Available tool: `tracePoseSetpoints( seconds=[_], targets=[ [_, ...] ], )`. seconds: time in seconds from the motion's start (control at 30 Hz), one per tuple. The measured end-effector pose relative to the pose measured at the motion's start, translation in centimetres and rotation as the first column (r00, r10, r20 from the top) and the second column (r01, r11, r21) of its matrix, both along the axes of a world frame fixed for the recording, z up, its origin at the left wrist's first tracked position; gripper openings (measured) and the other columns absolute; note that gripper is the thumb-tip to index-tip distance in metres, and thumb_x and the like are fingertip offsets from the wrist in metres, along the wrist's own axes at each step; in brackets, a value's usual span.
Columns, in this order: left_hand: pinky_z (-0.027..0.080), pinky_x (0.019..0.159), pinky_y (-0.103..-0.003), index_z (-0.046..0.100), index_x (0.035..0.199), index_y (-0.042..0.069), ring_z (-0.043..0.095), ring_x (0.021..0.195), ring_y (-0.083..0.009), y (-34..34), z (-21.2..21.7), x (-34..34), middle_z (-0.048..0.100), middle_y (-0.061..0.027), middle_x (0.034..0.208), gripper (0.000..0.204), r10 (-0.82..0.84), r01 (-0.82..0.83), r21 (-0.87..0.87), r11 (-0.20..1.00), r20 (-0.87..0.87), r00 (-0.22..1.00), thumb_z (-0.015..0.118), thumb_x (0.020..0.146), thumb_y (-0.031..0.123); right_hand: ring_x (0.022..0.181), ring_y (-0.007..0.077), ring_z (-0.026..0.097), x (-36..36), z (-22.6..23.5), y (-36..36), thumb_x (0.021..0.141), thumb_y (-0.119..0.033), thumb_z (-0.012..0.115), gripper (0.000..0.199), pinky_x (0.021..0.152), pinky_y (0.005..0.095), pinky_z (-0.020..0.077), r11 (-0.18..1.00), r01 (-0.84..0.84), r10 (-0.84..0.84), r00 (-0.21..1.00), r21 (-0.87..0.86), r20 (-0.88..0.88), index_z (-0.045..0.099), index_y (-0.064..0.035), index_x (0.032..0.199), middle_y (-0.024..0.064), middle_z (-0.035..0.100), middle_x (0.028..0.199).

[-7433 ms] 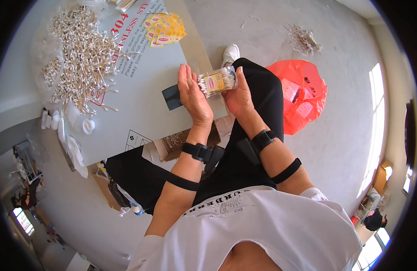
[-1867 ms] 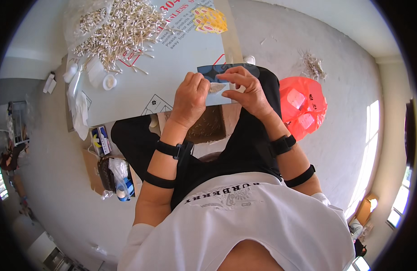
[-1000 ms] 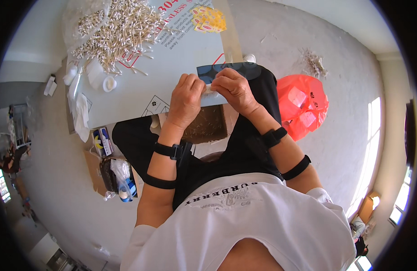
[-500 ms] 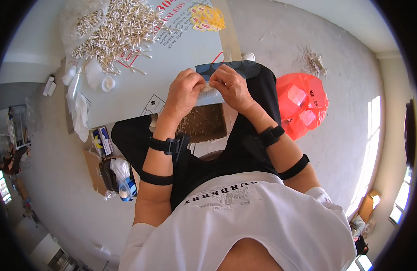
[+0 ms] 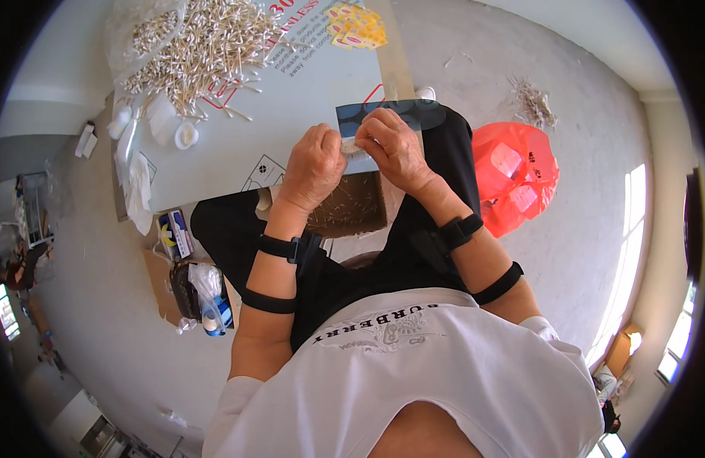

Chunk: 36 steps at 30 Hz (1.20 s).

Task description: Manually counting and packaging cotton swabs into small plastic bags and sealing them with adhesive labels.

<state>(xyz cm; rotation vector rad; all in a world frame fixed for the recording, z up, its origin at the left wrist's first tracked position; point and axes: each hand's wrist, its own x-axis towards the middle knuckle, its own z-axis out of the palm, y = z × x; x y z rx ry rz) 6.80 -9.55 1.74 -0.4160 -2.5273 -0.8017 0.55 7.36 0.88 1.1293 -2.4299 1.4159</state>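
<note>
Close together at the table's near edge, my two hands work on a small whitish object (image 5: pixel 351 146), partly covered by fingers; its kind is unclear. My left hand (image 5: pixel 316 166) is closed at its left side, fingers curled. From the right, my right hand (image 5: pixel 394 149) pinches it between thumb and fingers. A dark blue translucent sheet (image 5: pixel 351 118) lies just beyond, partly under the right hand. Farther left on the table is a large heap of cotton swabs (image 5: pixel 207 57), beside a clear plastic bag (image 5: pixel 148 34). A round white container (image 5: pixel 186 136) sits below the heap.
Yellow printed cards (image 5: pixel 358 27) lie at the table's far right. Below the near edge, between my knees, a cardboard box (image 5: pixel 364 220) holds loose swabs. A red plastic bag (image 5: pixel 513 172) stands on the floor at right, and an open carton (image 5: pixel 163 294) at left.
My left hand has drawn slightly down and its fingertips have parted a little from my right hand's. More of the whitish object shows between them. The whole view has shifted slightly.
</note>
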Motion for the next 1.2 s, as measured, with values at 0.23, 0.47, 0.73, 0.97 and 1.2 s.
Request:
tracePoseSetpoints(
  seconds=[0.23,0.47,0.73,0.97,1.2],
  targets=[
    [0.047,0.062,-0.042,0.043,0.080,0.002,0.052,0.073,-0.0322,0.0,-1.0,0.5,0.045,-0.0133,0.077,0.020,0.029,-0.029,-0.048,0.998,-0.001,1.000,0.059,0.069,-0.005,0.082,0.0259,0.054,-0.3,1.2,-1.1,0.073,-0.007,0.069,0.009,0.073,0.0359,0.0463,0.987,-0.079,0.102,0.981,0.140,-0.166,0.061,-0.0066,0.076,0.0050,0.056,0.086],
    [0.045,0.060,-0.044,0.047,0.080,0.001,0.054,0.069,-0.0347,0.0,-0.9,0.6,0.050,-0.0134,0.076,0.015,0.067,-0.067,0.032,0.997,-0.003,0.998,0.058,0.074,-0.007,0.077,0.0252,0.054,-0.4,0.2,-0.2,0.066,0.002,0.066,0.013,0.070,0.0343,0.0473,1.000,-0.029,0.028,0.993,-0.011,-0.115,0.060,-0.0057,0.074,0.0053,0.057,0.078],
    [0.047,0.062,-0.042,0.043,0.080,0.002,0.053,0.073,-0.0327,-0.1,-1.2,0.7,0.046,-0.0129,0.076,0.022,0.044,-0.043,0.024,0.999,-0.033,0.999,0.058,0.067,-0.007,0.078,0.0274,0.055,-1.0,0.8,2.8,0.064,0.000,0.066,0.012,0.070,0.0371,0.0486,0.998,0.066,-0.066,0.997,0.006,-0.033,0.061,-0.0047,0.073,0.0063,0.058,0.078],
    [0.047,0.062,-0.042,0.046,0.080,0.002,0.053,0.073,-0.0334,-0.1,-0.8,0.8,0.047,-0.0124,0.075,0.020,0.025,-0.025,0.060,0.998,-0.007,1.000,0.059,0.070,-0.007,0.077,0.0201,0.057,0.4,0.4,0.9,0.072,-0.007,0.074,0.018,0.068,0.0330,0.0472,0.988,0.021,0.012,0.979,-0.153,0.206,0.070,-0.0048,0.089,0.0054,0.060,0.081],
    [0.046,0.061,-0.028,0.057,0.088,0.001,0.056,0.069,-0.0166,-0.1,-1.4,1.6,0.057,-0.0054,0.081,0.014,-0.008,-0.147,0.520,0.841,0.284,0.959,0.060,0.077,-0.007,0.065,0.0096,0.049,0.7,-0.7,0.5,0.076,-0.006,0.074,0.009,0.061,0.0250,0.0409,0.977,0.102,0.023,0.821,-0.185,0.571,0.071,-0.0019,0.084,0.0019,0.057,0.075]
  ],
)
